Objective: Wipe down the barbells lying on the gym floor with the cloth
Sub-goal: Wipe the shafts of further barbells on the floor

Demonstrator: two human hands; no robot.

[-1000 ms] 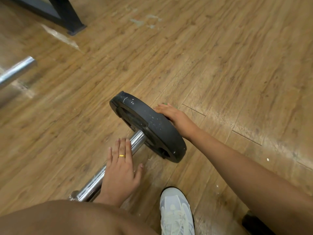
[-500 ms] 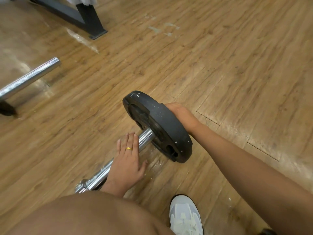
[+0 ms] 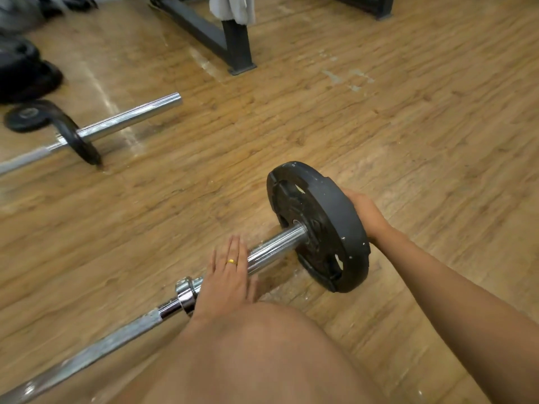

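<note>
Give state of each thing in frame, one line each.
Near barbell: lying on the floor, one plate loaded.
Black plate: upright on the sleeve.
Left hand: flat on the sleeve, fingers straight.
Right hand: against the plate's far face, fingers hidden.
Far barbell: lying on the floor, untouched.
Grey cloth: hanging at the rack, away from both hands.
</note>
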